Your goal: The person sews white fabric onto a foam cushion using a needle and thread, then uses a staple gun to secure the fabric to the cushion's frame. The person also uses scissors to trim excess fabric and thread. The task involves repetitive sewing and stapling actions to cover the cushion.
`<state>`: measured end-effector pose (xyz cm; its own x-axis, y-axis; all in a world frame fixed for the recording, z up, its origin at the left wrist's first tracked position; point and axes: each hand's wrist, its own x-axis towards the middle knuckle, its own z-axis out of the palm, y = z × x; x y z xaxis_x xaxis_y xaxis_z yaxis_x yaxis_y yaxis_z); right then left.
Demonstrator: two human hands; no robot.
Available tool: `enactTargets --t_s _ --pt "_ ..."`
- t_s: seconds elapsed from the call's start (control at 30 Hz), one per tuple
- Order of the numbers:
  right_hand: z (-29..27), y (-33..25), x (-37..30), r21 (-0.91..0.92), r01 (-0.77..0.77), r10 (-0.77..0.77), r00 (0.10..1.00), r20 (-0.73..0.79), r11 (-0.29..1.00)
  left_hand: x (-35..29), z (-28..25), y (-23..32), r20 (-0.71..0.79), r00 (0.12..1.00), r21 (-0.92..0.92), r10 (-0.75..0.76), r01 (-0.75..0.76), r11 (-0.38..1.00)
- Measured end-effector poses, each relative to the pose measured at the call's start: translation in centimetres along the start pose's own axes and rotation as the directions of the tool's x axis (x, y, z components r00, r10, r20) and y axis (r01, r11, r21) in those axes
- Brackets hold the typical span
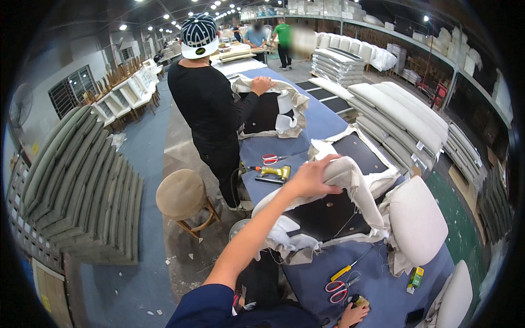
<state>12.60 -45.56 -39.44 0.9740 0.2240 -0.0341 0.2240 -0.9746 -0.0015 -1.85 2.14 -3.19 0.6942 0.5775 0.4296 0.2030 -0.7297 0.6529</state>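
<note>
My left hand (314,177) grips the raised beige fabric (344,170) of an upholstered panel with a black backing (328,213). The panel lies backing up on the blue-covered table (311,273), white padding (281,235) showing along its near-left edge. At the table's near edge, my right hand (354,314) is closed around a dark and yellowish tool (359,300) that looks like a staple gun, partly hidden by the fingers. Close by lie red-handled scissors (337,291) and a yellow-handled screwdriver-like tool (342,272).
A covered cushion (418,218) rests at the table's right, near a small green-yellow box (415,279). Another yellow staple gun (276,174) and scissors (270,159) lie farther up. A co-worker (205,109) handles another panel (262,112). A stool (181,194) and stacked grey panels (82,191) stand left.
</note>
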Motion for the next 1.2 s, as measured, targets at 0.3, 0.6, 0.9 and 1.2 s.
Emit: enactTargets --t_s 0.3,0.6,0.9,1.2 --pt "1.8 3.5 -0.2 0.333 0.159 -0.162 0.987 -0.020 0.929 -12.5 -0.1 -9.6 -0.149 0.955 0.080 -0.257 0.271 0.959" --pt "-13.9 -8.5 10.9 0.836 0.374 -0.514 0.847 -0.132 0.401 -10.6 0.7 -11.0 -0.208 0.941 0.026 -0.267 0.278 0.960" --pt "-44.7 -34.6 -7.4 0.979 0.187 -0.950 0.284 -0.134 -0.082 -9.6 2.0 -6.9 -0.119 0.945 0.047 -0.304 0.311 0.949" --pt "-51.1 -46.8 -21.7 0.404 0.824 -0.829 -0.134 -0.543 -0.398 -12.0 -0.2 -6.0 -0.115 0.936 0.000 -0.333 0.336 0.942"
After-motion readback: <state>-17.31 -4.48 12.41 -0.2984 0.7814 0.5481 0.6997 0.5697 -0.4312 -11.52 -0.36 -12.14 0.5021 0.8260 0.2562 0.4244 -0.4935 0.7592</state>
